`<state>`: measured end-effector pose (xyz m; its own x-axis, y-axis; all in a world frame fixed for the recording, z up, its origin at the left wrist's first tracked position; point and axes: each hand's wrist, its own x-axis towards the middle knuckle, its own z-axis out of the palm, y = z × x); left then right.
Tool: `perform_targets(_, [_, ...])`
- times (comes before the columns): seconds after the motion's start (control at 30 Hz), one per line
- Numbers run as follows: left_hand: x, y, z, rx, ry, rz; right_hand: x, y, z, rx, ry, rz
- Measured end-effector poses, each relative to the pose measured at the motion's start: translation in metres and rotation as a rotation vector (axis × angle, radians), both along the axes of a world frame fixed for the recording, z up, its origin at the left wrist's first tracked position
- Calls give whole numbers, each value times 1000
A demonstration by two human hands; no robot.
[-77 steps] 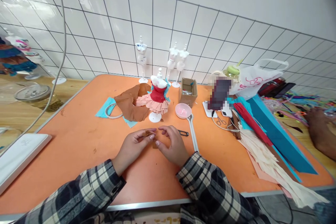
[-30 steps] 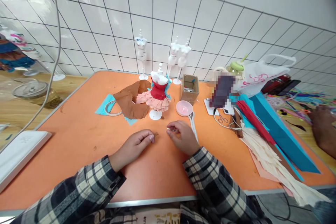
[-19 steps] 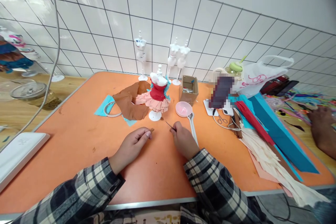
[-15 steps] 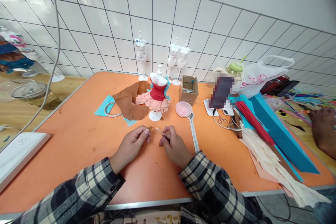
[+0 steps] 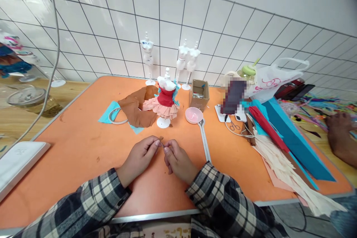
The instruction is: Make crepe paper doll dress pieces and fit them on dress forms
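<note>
The right hand point(image 5: 178, 160) is now in against the left hand point(image 5: 142, 155) — both pinched closed, left on a brown scrap point(image 5: 161, 138) below frame centre, right on a thin tool point(image 5: 163, 145); hard prodding could tear the scrap.

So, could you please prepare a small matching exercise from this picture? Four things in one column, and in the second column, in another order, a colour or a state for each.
1. left hand
2. bowl
3. front dress form
4. cardboard box

A. dressed in red and peach
B. brown, open at the top
C. pinching a small brown scrap
D. round and pale pink

Right pairs: 1-C, 2-D, 3-A, 4-B
</note>
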<state>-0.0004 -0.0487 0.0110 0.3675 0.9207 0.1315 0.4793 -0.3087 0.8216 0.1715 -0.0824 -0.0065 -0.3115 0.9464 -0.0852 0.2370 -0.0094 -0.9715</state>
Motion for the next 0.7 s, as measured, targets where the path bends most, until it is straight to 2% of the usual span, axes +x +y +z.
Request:
perform_targets(0.23, [-2, -1, -2, 138, 129, 27, 1, 0, 6, 32, -106, -54])
perform_targets(0.53, [-1, -1, 2, 86, 134, 36, 1, -1, 8, 1, -89, -48])
perform_targets(0.7, [-2, 0, 1, 114, 154, 30, 0, -1, 4, 10, -80, -21])
